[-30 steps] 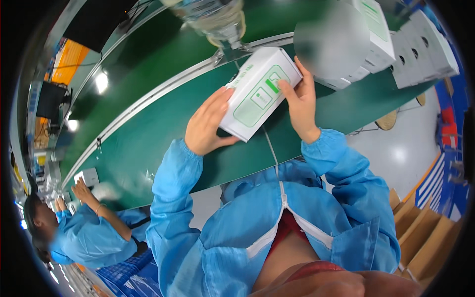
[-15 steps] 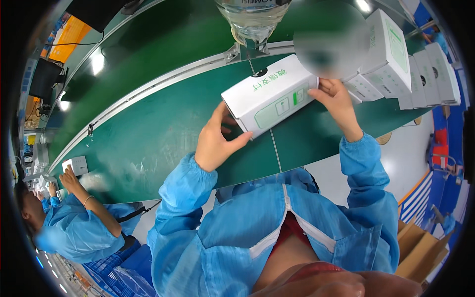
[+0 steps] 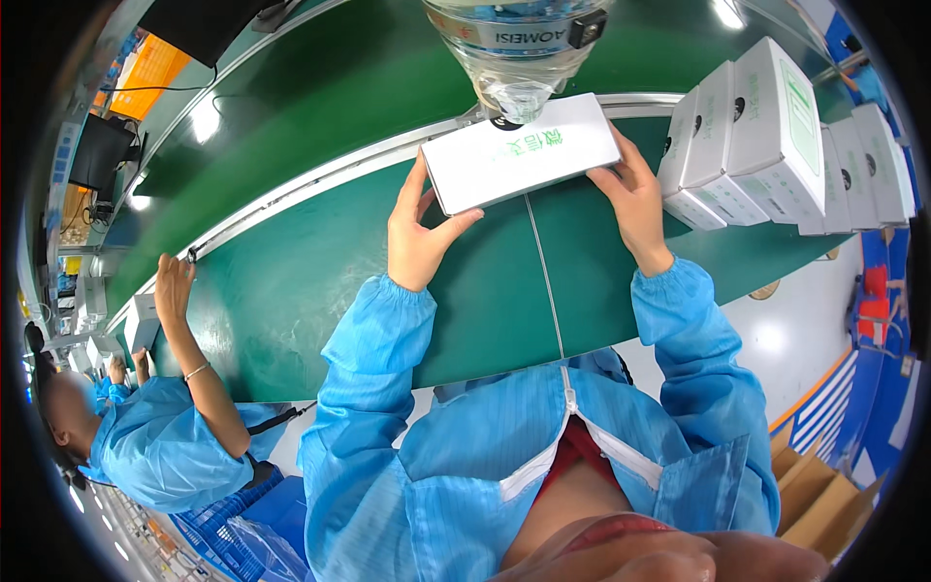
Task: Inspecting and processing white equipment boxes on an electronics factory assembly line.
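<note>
Green table spans the view, with a metal rail along its far side. At left, a co-worker's hand is now raised near the rail; half a second ago it was at the small white box, which stands on the table.

Left hand: grip clamped on the left end of the white box, thumb at the lower corner. The white box is held between both hands, in front of a plastic-wrapped cylindrical unit. Compared with the earlier frame, it is rolled so that the side with framed graphics is turned out of sight, and its far edge overlaps the unit's lower tip in view. Contact with the unit cannot be told.

Right hand: grip clamped on the right end, thumb along the near edge.

Clearances: broad green surface extends between the co-worker and the left hand, and from the white box to the curved near edge. At right, a narrow gap separates the right hand from a row of white boxes.
</note>
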### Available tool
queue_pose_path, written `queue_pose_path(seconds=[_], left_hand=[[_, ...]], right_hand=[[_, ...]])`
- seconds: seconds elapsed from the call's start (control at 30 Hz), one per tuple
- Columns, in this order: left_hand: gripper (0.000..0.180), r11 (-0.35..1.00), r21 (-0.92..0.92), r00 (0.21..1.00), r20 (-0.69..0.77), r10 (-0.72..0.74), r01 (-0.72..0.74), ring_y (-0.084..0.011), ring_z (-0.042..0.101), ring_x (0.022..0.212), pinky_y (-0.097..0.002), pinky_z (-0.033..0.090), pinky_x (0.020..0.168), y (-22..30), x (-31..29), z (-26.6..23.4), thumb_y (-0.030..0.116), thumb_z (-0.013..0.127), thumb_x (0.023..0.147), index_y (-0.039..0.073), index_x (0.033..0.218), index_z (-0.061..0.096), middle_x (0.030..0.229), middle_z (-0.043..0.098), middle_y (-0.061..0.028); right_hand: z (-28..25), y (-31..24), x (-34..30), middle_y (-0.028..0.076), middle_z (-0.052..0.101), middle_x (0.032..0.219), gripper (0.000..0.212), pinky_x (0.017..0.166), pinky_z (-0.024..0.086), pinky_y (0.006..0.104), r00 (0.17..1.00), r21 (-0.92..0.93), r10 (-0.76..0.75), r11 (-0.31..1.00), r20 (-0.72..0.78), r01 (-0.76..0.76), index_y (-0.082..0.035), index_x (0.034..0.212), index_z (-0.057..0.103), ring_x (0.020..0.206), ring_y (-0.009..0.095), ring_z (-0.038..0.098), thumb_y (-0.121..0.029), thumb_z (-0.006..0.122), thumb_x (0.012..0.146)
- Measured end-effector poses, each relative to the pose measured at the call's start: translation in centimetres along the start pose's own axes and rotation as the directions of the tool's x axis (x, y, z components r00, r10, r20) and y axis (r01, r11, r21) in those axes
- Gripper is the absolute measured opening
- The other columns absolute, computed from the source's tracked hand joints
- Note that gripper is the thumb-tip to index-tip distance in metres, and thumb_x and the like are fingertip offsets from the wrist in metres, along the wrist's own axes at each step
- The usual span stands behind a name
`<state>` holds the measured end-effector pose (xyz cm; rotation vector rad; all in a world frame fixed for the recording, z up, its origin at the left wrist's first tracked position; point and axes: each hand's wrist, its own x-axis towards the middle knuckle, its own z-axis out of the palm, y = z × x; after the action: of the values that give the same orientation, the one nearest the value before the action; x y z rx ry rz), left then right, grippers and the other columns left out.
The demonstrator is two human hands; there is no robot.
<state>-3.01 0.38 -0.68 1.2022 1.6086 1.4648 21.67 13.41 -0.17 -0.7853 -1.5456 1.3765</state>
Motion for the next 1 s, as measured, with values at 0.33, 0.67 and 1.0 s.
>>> queue_pose_path(seconds=[0.33,0.67,1.0], left_hand=[[0.092,0.984,-0.154,0.996,-0.007,0.094,-0.094,-0.0254,0.043,0.134,-0.0396,0.047,0.104,-0.5,0.4,0.8,-0.003,0.079,0.068,0.005,0.148,0.034,0.151,0.033,-0.0128],[0.089,0.976,-0.207,0.998,-0.015,0.066,-0.067,-0.0245,0.044,0.133,-0.0387,0.047,0.101,-0.2,0.5,0.8,0.001,0.079,0.07,0.004,0.147,0.035,0.148,0.04,-0.0141],[0.097,0.977,-0.186,0.994,-0.036,0.105,-0.11,-0.0275,0.042,0.134,-0.0393,0.042,0.106,1.0,0.6,1.2,-0.006,0.072,0.071,0.007,0.152,0.02,0.148,0.038,-0.0177]], right_hand=[[-0.4,-0.1,-0.7,0.01,0.043,0.142,0.058,0.103,0.043,0.0343,0.996,0.033,-0.079,0.996,-0.029,0.079,-0.001,0.143,0.042,0.129,0.022,0.046,0.004,0.062,0.088],[-0.5,0.2,-0.9,0.01,0.045,0.141,0.057,0.104,0.042,0.0346,0.993,0.04,-0.107,0.993,-0.048,0.109,0.001,0.142,0.042,0.128,0.022,0.047,0.003,0.062,0.089],[-0.4,0.2,-1.0,0.011,0.046,0.14,0.055,0.104,0.043,0.0347,0.99,0.048,-0.118,0.991,-0.071,0.122,0.001,0.141,0.043,0.128,0.022,0.047,0.005,0.061,0.089]])
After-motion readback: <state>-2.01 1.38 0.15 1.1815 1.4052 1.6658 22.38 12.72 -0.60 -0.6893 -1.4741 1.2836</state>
